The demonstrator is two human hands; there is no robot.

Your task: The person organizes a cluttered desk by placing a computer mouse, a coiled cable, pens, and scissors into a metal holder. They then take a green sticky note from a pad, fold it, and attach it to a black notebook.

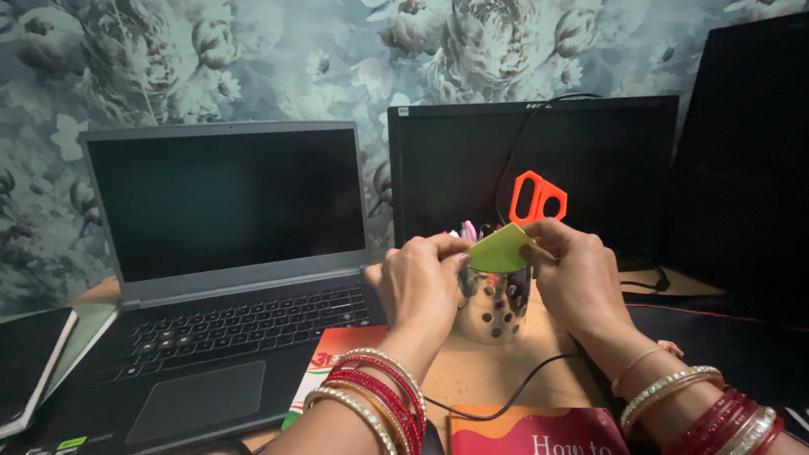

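Observation:
My left hand (419, 281) and my right hand (573, 271) together pinch a small green piece of paper (502, 249), folded, held just above a perforated metal pen holder (494, 307). The left fingers grip its left edge and the right fingers its right edge. Orange-handled scissors (537, 198) and several pens stand in the holder behind the paper. Both wrists wear several bangles.
An open grey laptop (219, 253) with a dark screen stands at the left. A black monitor (590, 160) is behind the holder, another dark screen at the far right. A black cable (514, 392) crosses the desk. Books lie at the front edge (539, 431), a notebook at far left (29, 362).

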